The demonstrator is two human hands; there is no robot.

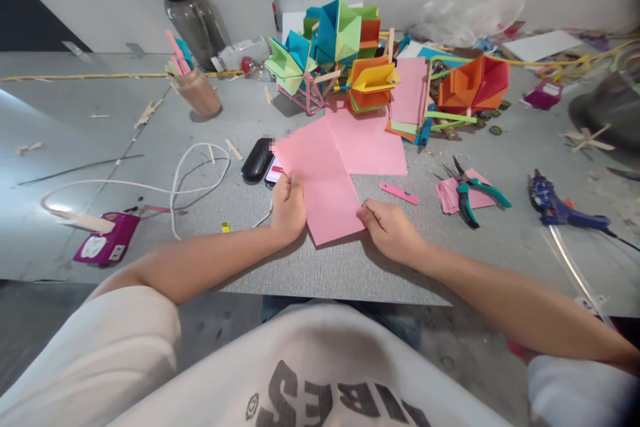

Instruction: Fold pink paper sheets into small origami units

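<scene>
A pink sheet of paper (327, 187) is held up between my two hands, tilted above the grey table. On its left edge my left hand (289, 207) is closed, thumb on top. My right hand (390, 230) pinches the lower right corner between thumb and fingers. Behind the held sheet, another pink sheet (375, 147) lies flat on the table. A pink utility knife (399, 193) rests just beyond my right hand. Next to my left hand are a black oval case (257, 160) and a partly covered phone (275, 172).
Folded paper models (335, 33) and an orange one (473, 83) stand at the back. Pliers (467, 191) lie on pink paper pieces; a blue glue gun (560, 203) is farther right. At left are a white cable (175, 193), purple power strip (107, 238), stick cup (197, 93) and bottle (195, 20).
</scene>
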